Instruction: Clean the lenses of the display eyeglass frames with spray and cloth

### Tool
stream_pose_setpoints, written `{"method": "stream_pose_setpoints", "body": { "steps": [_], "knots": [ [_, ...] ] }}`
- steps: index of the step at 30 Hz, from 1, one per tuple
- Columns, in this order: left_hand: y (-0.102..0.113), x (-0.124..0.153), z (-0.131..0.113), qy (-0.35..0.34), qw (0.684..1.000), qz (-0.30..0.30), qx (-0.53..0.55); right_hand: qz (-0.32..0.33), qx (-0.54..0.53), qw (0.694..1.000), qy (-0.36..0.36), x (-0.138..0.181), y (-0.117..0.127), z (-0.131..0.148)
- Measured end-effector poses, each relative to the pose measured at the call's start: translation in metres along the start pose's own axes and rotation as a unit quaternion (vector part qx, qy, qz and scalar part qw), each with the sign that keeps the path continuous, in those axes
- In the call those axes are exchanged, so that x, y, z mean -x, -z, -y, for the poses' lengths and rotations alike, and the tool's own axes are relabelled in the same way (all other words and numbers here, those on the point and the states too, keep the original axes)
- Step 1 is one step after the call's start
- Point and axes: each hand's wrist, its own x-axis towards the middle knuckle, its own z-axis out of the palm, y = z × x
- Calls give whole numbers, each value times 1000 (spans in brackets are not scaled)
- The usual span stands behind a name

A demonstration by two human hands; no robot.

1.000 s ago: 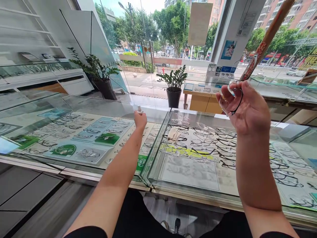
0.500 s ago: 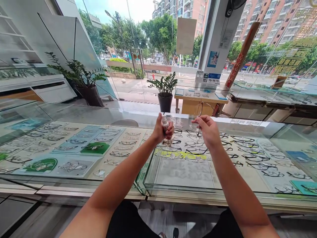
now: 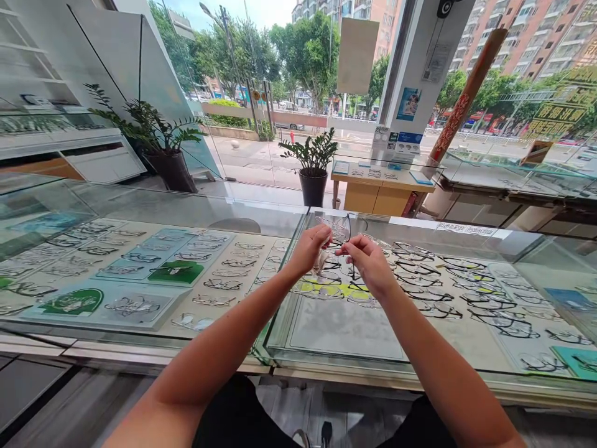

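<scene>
My two hands meet above the glass display counter (image 3: 354, 323). A pair of black-rimmed glasses (image 3: 342, 231) is held up between them. My right hand (image 3: 369, 264) pinches the frame from the right, with the temples hanging below its fingers. My left hand (image 3: 310, 249) is closed at the frame's left side, fingertips on the rim. A pale cloth (image 3: 321, 262) shows just under my left hand. The small spray bottle seen earlier is out of sight.
Many eyeglass frames (image 3: 438, 292) lie in rows under the glass, with green cards (image 3: 175, 272) on the left. Two potted plants (image 3: 312, 165) stand by the window. A wooden table (image 3: 380, 186) and another glass counter (image 3: 517, 171) lie beyond.
My left hand came back from the far counter edge with a small bottle, then closed in on the glasses. My right hand lowered the glasses from head height to the counter's middle.
</scene>
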Motion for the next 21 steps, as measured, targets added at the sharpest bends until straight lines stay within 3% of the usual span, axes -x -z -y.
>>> {"method": "stream_pose_setpoints", "body": {
  "steps": [12,17,21],
  "knots": [
    [0,1,-2,-10,1000,2,-30,12,-13,1000,2,2,-5,2],
    [1,6,-7,-18,998,-1,-62,-16,-64,998,2,-1,-4,9],
    [-2,12,-13,-55,988,31,-142,-56,-89,994,16,-5,0,9]
  ]
}}
